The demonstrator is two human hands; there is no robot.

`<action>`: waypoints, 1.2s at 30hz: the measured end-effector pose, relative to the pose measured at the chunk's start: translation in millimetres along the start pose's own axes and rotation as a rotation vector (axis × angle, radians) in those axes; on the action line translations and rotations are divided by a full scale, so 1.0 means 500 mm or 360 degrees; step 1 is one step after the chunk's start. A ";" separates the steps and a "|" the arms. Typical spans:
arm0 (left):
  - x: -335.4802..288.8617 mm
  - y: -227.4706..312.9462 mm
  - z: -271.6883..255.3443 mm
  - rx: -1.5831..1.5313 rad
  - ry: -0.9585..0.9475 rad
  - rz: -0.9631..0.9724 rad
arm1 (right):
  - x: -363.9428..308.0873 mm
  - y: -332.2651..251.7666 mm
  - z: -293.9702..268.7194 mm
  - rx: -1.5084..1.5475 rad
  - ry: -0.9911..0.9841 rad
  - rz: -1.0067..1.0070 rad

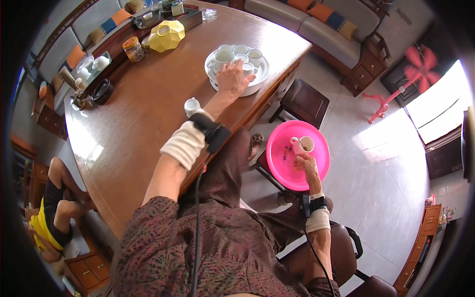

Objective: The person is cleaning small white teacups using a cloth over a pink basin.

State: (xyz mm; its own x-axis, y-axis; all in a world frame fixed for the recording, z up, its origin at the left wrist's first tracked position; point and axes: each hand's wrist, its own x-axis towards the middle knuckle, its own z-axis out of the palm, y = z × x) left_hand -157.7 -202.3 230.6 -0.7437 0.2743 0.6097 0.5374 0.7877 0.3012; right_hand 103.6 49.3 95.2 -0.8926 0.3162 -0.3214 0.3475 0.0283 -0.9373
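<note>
White cups [241, 55] stand clustered on a round white tray [213, 79] near the far edge of the brown wooden desk [143, 109], seen from the head camera. The left hand [231, 79] reaches out over the desk and lies flat on the near part of the tray, fingers spread wide against the nearest cups; it closes on nothing that can be made out. A small white pitcher [191, 106] stands on the desk just beside the left forearm, which wears a cream cuff and a black strap.

Off the desk, to the right, a bright pink basin [284, 171] rests on a dark stool, only a sliver of which shows beneath it. Inside the basin, near its upper rim, sits a pink and white mug [303, 144]. The right hand [306, 164] hangs over the basin with its fingertips touching the mug's near side; whether this grip is closed on the mug or only resting there cannot be told.

Farther along the desk are a yellow faceted pot [166, 35], a lidded jar [132, 49] and a dark ashtray [102, 91]. A second dark stool [303, 101] stands on the pale tiled floor [376, 163]. Another person's legs [62, 198] show at the left edge
</note>
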 end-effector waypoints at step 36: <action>-0.422 0.307 0.361 -0.2504 -0.2073 -0.2089 | 0.046 0.178 -0.091 -0.0138 0.1173 0.0431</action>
State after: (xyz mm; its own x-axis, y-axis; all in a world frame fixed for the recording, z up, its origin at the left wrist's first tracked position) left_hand 9.6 -39.7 15.9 -0.2328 0.7298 -0.6428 -0.8857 0.1140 0.4501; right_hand 126.8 102.1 10.5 -0.3636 0.8689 -0.3359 0.5738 -0.0751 -0.8155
